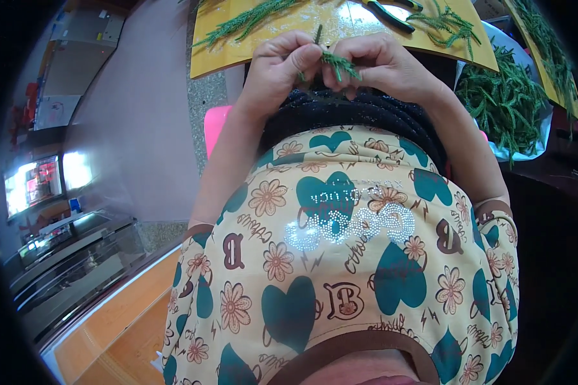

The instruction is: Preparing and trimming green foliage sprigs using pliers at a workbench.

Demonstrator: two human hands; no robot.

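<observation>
My left hand [281, 69] and my right hand [384, 65] meet in front of my lap, close to the near edge of a yellow tabletop [219, 59]. Between them is a small green sprig with needle-like leaves [340, 64], like an artificial pine twig. The left thumb and forefinger pinch it, and its thin stem end points up past them. On the other side, the curled fingers of my right hand grip its leafy part. Some of the right fingertips are hidden behind the greenery.
Pliers with black and yellow handles [395, 21] lie on the table. Green branches [253, 20] rest to their left, and a smaller bunch [448, 27] to their right. A white bag [546, 131] heaped with green sprigs [504, 96] stands at my right. A pink seat edge [216, 125] shows at my left.
</observation>
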